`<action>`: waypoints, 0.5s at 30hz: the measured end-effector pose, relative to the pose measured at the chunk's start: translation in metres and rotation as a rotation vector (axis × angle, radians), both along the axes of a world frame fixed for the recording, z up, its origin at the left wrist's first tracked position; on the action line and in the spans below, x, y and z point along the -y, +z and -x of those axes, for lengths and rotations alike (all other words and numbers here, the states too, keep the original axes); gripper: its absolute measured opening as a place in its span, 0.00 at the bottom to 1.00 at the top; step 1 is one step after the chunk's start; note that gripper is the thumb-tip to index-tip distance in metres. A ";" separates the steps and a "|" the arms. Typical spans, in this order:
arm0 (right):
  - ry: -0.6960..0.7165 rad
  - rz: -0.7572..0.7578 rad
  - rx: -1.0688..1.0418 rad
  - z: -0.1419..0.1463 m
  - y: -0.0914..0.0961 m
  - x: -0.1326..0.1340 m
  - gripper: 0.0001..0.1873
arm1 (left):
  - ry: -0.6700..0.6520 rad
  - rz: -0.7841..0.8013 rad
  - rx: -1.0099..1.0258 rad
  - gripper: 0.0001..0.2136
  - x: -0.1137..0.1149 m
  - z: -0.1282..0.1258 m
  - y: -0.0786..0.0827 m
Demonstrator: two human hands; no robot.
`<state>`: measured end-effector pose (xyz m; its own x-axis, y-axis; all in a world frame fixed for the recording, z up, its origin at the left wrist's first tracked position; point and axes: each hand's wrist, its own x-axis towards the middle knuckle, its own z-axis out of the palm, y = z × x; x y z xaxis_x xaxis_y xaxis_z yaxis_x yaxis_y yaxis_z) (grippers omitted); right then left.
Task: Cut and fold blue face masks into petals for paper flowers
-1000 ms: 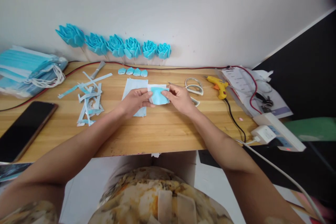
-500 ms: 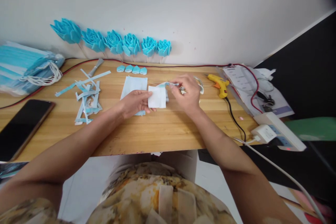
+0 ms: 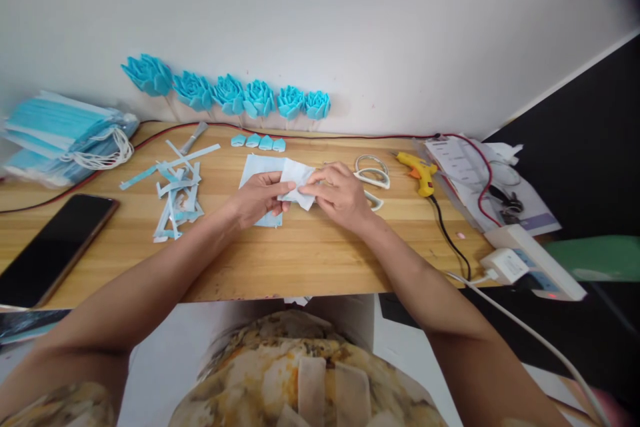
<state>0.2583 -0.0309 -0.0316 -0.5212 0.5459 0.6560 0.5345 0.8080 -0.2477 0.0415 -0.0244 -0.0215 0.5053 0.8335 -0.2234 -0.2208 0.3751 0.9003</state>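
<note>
My left hand (image 3: 260,199) grips a pale square of mask fabric (image 3: 299,173), thumb on top and fingers beneath. The fingertips of my right hand (image 3: 345,195) are closed on the square's right side, and it looks slightly creased there. Under and behind my left hand lies a larger light-blue piece of mask fabric (image 3: 260,163), flat on the table. Just beyond my right hand show the white handles of a pair of scissors (image 3: 377,177); their blades are hidden. Several small folded blue petals (image 3: 259,142) stand in a row behind the fabric.
Several blue fabric flowers (image 3: 229,95) on sticks lean along the wall. At left are cut strips (image 3: 177,190), a phone (image 3: 57,247) and a bag of masks (image 3: 65,137). At right are a yellow glue gun (image 3: 420,172), papers (image 3: 460,167) and a power strip (image 3: 537,263).
My right hand has moved left and down onto the fabric square. The strip it was pulling up at the right is no longer visible. The camera view has shifted slightly.
</note>
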 end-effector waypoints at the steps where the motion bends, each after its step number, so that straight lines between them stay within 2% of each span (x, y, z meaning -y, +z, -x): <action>1: 0.002 0.027 -0.031 -0.001 0.001 0.000 0.19 | 0.022 -0.029 -0.033 0.17 0.000 0.000 0.000; 3: -0.041 0.111 -0.132 -0.002 0.005 0.001 0.19 | 0.041 -0.087 -0.109 0.14 0.000 0.001 0.001; 6: -0.141 0.226 -0.266 -0.003 0.011 0.003 0.14 | 0.004 -0.165 -0.202 0.12 0.001 0.001 0.002; 10: -0.108 0.267 -0.257 0.001 0.016 0.006 0.07 | -0.047 -0.244 -0.290 0.12 0.002 0.002 0.004; 15: -0.085 0.272 -0.213 0.005 0.015 0.006 0.07 | -0.050 -0.329 -0.357 0.12 0.004 0.001 0.006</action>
<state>0.2529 -0.0371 -0.0167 -0.3335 0.7513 0.5695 0.5100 0.6518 -0.5612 0.0403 -0.0280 -0.0157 0.4860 0.8658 -0.1189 0.1341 0.0605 0.9891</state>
